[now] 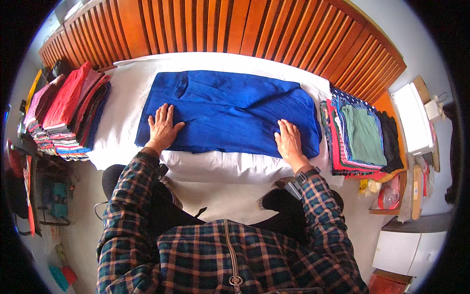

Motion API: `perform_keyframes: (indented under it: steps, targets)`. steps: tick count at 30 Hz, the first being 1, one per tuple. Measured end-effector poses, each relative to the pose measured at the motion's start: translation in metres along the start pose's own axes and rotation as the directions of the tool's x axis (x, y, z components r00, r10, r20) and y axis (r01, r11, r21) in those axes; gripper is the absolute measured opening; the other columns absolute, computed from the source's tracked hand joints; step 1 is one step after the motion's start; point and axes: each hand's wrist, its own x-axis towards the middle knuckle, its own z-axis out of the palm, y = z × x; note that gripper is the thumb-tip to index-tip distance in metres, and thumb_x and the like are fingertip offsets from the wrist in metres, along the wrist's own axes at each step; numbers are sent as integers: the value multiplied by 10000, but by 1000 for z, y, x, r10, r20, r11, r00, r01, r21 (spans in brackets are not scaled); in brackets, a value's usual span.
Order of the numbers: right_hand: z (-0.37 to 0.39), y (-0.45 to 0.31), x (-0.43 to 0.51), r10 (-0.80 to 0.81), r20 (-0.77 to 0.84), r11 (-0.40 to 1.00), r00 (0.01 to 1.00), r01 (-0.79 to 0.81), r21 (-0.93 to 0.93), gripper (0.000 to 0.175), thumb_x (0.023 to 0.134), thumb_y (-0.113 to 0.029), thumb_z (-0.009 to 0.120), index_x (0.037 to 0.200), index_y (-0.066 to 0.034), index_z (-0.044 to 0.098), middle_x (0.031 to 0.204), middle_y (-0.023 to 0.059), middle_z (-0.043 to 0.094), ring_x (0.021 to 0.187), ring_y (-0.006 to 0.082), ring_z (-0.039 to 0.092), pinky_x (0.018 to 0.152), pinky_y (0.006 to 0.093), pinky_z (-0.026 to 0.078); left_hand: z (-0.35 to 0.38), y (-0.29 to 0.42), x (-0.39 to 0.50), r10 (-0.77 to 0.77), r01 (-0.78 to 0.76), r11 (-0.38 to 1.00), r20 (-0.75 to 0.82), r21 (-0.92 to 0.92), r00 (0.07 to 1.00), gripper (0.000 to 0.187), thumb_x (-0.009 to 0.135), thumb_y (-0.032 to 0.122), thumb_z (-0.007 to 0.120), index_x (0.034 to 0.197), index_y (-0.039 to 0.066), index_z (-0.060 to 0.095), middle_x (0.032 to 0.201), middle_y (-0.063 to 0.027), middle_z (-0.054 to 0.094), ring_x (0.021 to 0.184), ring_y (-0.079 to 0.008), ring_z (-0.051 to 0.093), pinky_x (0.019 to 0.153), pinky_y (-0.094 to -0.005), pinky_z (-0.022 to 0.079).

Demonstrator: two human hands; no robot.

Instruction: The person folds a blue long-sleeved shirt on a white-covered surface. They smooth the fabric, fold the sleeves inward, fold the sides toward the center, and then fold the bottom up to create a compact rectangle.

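A blue cloth garment (224,110) lies spread in a long, roughly rectangular shape on a white sheet (121,95). Creases run across its right half, and a folded ridge shows near its upper left. My left hand (163,128) rests palm down on the garment's left part, fingers apart. On the lower right part lies my right hand (289,141), also palm down and holding nothing. Both hands touch the fabric near its edge closest to me.
Stacked folded clothes (66,114) stand at the left, mostly red on top. At the right is another clothes stack (363,136), topped by a green garment (363,132). A slatted wooden headboard (231,27) rises behind the sheet. A white cabinet (398,250) stands at lower right.
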Motion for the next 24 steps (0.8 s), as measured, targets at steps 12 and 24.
perform_keyframes:
  steps: [12,24]
  targets:
    - [14,-48,60,95,95,966,991,-115,231,350,890,-323,689,1077,-34,624,1085,189,661,1030,382,636,850,481,518,-4,8,2,-37,37,999,13,-5,999,780,946,537,556,1530,79,318,1589,-147,282,1468,-342,261,1129,-675,202]
    - [-6,-47,59,67,13,917,998,-67,392,295,757,-71,784,956,-83,566,953,108,586,824,309,633,721,410,521,-3,9,2,-10,10,998,2,59,1000,788,950,557,531,1517,47,333,1575,-184,298,1449,-373,285,1113,-680,227]
